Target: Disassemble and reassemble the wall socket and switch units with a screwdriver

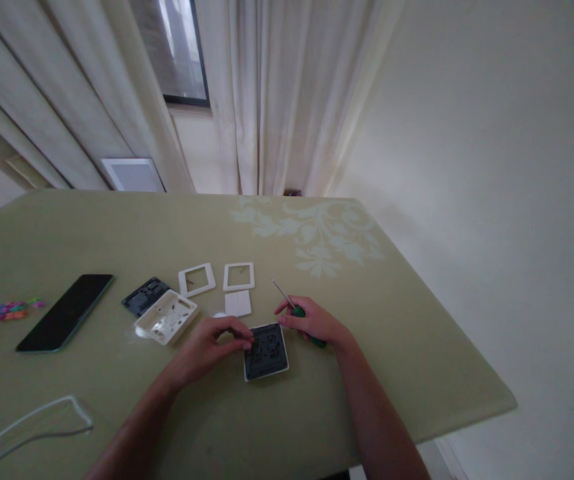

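A square wall switch (267, 357) with a dark back plate and a white rim lies flat on the table in front of me. My left hand (219, 343) reaches over its left edge. The thumb and fingertips come together on the dark surface, and whatever they pinch is too small to make out. My right hand (311, 320) is closed around the green handle of a screwdriver (297, 311). The metal shaft points up and left, away from the switch. Just beyond the switch lies a white square switch cover (237, 303).
Two white frames (197, 280) lie farther back, thin screws inside their openings. Left of my hand are a white box (167, 318) and a dark panel (147, 297). Farther left are a phone (67, 313), small colourful pieces (14, 310) and a white cable (71, 402). A wall stands right.
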Motion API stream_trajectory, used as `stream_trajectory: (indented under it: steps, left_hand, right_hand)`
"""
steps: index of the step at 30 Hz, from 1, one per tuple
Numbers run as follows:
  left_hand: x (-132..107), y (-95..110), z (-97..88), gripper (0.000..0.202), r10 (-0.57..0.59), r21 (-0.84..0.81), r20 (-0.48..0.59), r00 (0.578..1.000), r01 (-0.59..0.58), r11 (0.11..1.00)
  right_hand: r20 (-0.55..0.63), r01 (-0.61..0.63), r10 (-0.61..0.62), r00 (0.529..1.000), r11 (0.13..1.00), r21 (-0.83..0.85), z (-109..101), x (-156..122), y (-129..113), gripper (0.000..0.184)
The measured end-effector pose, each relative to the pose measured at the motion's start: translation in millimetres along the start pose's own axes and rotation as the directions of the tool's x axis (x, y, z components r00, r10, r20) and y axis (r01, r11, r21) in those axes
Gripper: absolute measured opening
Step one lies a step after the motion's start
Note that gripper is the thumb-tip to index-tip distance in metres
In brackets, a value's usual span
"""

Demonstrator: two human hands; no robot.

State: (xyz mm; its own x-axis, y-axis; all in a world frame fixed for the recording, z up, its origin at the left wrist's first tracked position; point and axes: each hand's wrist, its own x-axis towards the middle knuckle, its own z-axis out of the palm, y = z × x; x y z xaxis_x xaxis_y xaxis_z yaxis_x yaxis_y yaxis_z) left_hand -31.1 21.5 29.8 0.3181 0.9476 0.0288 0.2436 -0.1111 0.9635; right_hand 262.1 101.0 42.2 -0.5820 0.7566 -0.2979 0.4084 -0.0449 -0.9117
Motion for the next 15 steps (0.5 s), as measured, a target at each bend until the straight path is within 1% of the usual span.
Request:
stream_trajectory:
  steps: [6, 11, 15]
  left_hand:
    - [0.3, -2.7, 1.3, 0.013, -0.022, 0.018, 0.039, 0.999, 0.021, 1.000]
    - [-0.6, 1.0, -0.4, 0.013, -0.027, 0.022, 0.060, 0.998, 0.025, 0.999]
    - [-2.1, 2.4, -1.6, 0.016, -0.014, 0.020, 0.100, 0.995, 0.012, 1.000]
  right_hand:
    - [0.000, 0.007, -0.007, 1.000, 1.000, 0.003, 0.4, -0.5, -0.2, 0.042]
    - [0.003, 0.000, 0.000, 1.000, 1.000, 0.001, 0.4, -0.1, 0.3, 0.042]
    - [0.004, 0.000, 0.000, 1.000, 1.000, -0.002, 0.2, 0.1, 1.1, 0.042]
